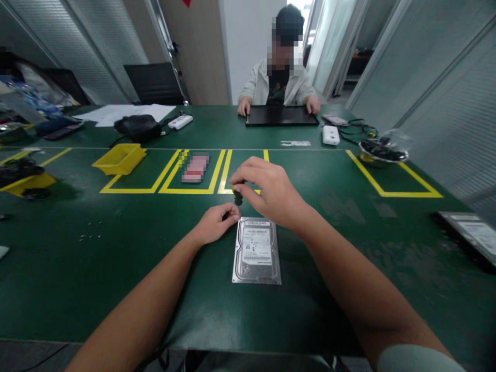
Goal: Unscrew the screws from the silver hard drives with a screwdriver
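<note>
So we've got a silver hard drive [256, 248] lying flat, label up, on the green table [201, 305] right in front of us, with its far left corner between our two hands. Our right hand [269, 188] has a stubby yellow-and-black screwdriver [237, 196] pinched in the fingers, held roughly upright over that corner; can't really tell if the tip is touching anything. Our left hand [217, 223] sits palm-in at the same corner, fingers curled in close with the thumb near the drive's edge, and we can't make out whether it's gripping something tiny. Off to our left there's a scatter of tiny bits [83, 238], too small to identify, and farther out a yellow bin [121, 159] near the taped outlines [189, 191]. Over on our right a second drive [476, 232] lies by the table's edge, with a metal bowl [382, 161] of dark stuff beyond it. Across from us, a person in a pale jacket [258, 85] has both hands on a flat black panel [282, 116].
</note>
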`<state>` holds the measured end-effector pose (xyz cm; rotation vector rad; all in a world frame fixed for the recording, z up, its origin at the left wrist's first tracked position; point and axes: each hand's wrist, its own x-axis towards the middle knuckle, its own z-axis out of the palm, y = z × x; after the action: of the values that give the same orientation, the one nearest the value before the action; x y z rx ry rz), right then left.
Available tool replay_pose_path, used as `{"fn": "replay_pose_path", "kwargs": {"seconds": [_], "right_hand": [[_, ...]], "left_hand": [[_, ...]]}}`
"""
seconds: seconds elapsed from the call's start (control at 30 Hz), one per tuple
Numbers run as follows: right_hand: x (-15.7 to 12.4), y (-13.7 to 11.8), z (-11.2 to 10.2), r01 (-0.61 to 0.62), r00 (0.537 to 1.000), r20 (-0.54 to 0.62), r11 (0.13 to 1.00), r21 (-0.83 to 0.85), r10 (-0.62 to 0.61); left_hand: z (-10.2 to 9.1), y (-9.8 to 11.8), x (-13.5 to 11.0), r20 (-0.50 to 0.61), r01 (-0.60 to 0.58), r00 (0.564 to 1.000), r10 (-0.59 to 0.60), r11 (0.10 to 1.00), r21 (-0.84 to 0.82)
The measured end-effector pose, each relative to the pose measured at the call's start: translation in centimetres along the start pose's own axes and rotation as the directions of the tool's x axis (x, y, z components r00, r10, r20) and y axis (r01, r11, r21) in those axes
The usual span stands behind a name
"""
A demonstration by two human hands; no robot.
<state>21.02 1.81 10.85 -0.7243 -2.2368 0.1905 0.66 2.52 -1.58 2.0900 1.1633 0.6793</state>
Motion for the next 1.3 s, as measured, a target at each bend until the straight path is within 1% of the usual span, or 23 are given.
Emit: {"fn": "replay_pose_path", "kwargs": {"seconds": [0.63, 0.83, 0.97, 1.07, 1.3], "right_hand": [[-0.09, 0.04, 0.15, 0.042, 0.999, 0.006, 0.999, 0.001, -0.042], [-0.15, 0.02, 0.46, 0.017, 0.997, -0.081, 1.000, -0.014, -0.019], [-0.18, -0.04, 0.31, 0.002, 0.999, -0.039, 0.999, -0.038, -0.003], [-0.19, -0.04, 0.17, 0.012, 1.000, -0.024, 0.999, -0.044, -0.013], [-0.11, 0.02, 0.22, 0.038, 0.999, 0.001, 0.999, -0.006, -0.038]], "left_hand": [[-0.08, -0.06, 0.05, 0.012, -0.005, 1.000, 0.005, 1.000, -0.017], [-0.05, -0.01, 0.08, 0.015, -0.002, 1.000, 0.002, 1.000, -0.021], [-0.06, -0.06, 0.10, 0.008, -0.001, 1.000, 0.001, 1.000, -0.001], [-0.01, -0.22, 0.10, -0.001, -0.005, 1.000, 0.005, 1.000, 0.006], [-0.03, -0.25, 0.08, 0.008, -0.006, 1.000, 0.006, 1.000, -0.014]]}}
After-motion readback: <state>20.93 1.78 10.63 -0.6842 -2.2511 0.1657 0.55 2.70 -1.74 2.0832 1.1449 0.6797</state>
